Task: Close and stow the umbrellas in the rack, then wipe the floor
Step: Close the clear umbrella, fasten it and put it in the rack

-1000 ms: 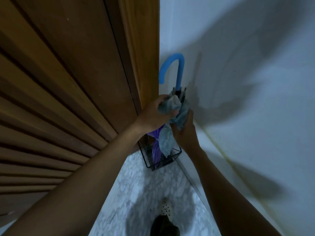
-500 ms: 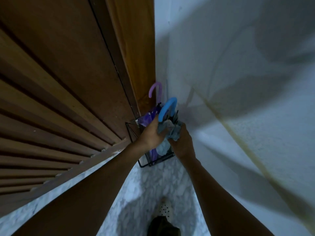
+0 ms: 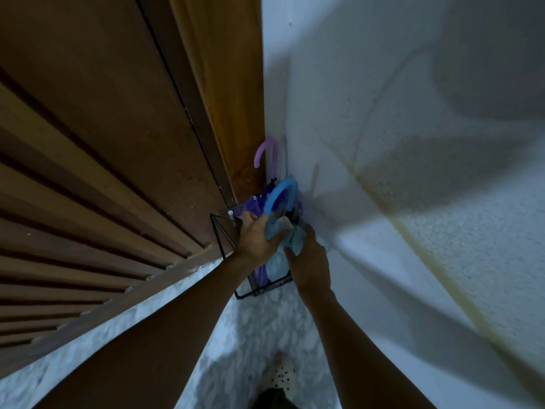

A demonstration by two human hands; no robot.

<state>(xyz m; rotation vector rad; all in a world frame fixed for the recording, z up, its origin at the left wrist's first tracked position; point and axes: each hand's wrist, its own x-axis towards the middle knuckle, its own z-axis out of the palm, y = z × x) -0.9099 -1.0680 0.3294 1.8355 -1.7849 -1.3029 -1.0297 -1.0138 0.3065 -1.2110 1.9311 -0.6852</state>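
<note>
Blue-handled umbrella (image 3: 278, 196) gripped at the mouth of the rack (image 3: 219, 234), left hand (image 3: 256, 239) and right hand (image 3: 309, 261) both clenched round its bunched canopy, beside the purple umbrella (image 3: 267, 152) already inside the rack. Seemingly near stowed; wiping of floor (image 3: 259, 329) below the rack yet to come.

A slatted wooden door (image 3: 88, 172) is filling the left side, its louvres running diagonally. A lighter wooden door frame (image 3: 230, 84) is standing beside it, meeting a white textured wall (image 3: 413, 128) at the corner. A yellowish streak (image 3: 427, 261) is crossing the wall obliquely. A white perforated shoe (image 3: 282, 373) is showing near the bottom edge, adjoining a dark trouser leg (image 3: 272, 400).
</note>
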